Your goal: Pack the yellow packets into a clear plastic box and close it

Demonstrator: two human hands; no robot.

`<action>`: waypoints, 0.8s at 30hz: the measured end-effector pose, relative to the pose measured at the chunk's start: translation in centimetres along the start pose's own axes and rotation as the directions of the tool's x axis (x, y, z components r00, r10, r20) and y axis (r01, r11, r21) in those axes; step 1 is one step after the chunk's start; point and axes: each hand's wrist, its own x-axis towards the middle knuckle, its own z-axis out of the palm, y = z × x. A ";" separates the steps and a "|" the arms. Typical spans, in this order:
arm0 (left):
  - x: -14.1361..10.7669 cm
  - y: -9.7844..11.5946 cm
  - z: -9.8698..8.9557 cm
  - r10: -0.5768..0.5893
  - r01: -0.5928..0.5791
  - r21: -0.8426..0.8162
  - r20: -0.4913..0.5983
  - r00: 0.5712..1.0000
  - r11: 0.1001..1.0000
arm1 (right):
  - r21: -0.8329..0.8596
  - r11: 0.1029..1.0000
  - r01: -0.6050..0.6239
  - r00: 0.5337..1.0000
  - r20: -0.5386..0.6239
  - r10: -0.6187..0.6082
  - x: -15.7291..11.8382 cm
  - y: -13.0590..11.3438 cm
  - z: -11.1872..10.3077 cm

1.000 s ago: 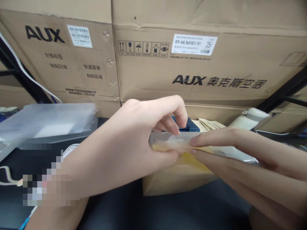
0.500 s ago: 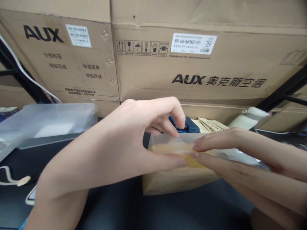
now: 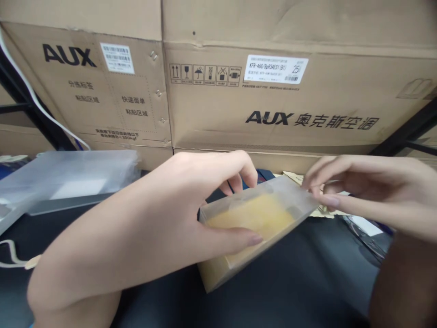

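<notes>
A frosted see-through plastic box [image 3: 290, 196] with something yellow inside sits tilted between my hands, over the dark tabletop. My left hand [image 3: 184, 205] grips it from the left, thumb on the near side and fingers curled over the far edge. At its right end, my right hand [image 3: 358, 191] pinches the corner or end flap between thumb and fingers; exactly which part is hidden. What the yellow content is cannot be made out through the plastic.
Large cardboard cartons [image 3: 211, 107] stand behind the dark table [image 3: 300, 282]. Clear plastic sheets or flat boxes [image 3: 85, 168] are stacked at left, near a pale cord [image 3: 12, 253]. Brown paper packets [image 3: 297, 178] lie behind the box; a dark cable [image 3: 365, 239] lies at right.
The box has turned, its right end swinging up and away. My right hand has moved from the box's middle to its right end. My left hand keeps its hold.
</notes>
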 end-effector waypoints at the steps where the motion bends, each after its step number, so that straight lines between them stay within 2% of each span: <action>1: 0.0 0.0 0.1 0.005 -0.005 0.010 0.017 1.000 1.000 | 0.066 0.998 -0.024 0.997 0.080 0.019 0.4 0.3 -0.1; 3: 0.0 0.1 0.2 0.001 -0.003 0.036 0.049 0.999 0.999 | 0.175 0.979 -0.100 0.977 0.204 0.063 0.9 0.9 -0.3; 8: -0.5 -0.2 0.5 -0.013 0.009 0.064 0.063 0.998 0.998 | 0.328 0.927 -0.182 0.948 0.308 0.077 1.1 2.0 -0.7; 12: -0.5 -0.2 0.4 -0.002 0.000 0.020 0.090 0.996 1.000 | 0.342 0.904 -0.256 0.933 0.334 0.138 0.9 2.1 -0.5; 14: -0.3 0.0 0.2 0.016 -0.015 -0.005 0.141 0.990 1.000 | 0.389 0.886 -0.252 0.936 0.329 0.122 1.0 1.9 -0.1; 17: 0.1 0.2 -0.1 0.085 -0.079 -0.035 0.250 0.964 0.996 | 0.487 0.847 -0.214 0.959 0.269 0.088 1.4 1.7 0.8; 20: 0.3 0.0 -0.2 0.122 -0.116 -0.039 0.257 0.959 0.993 | 0.516 0.826 -0.227 0.969 0.207 0.137 2.1 1.9 1.9; 24: 0.4 -0.7 0.0 0.125 -0.144 0.054 0.264 0.956 0.988 | 0.599 0.748 -0.284 0.947 0.298 0.120 2.6 2.6 2.9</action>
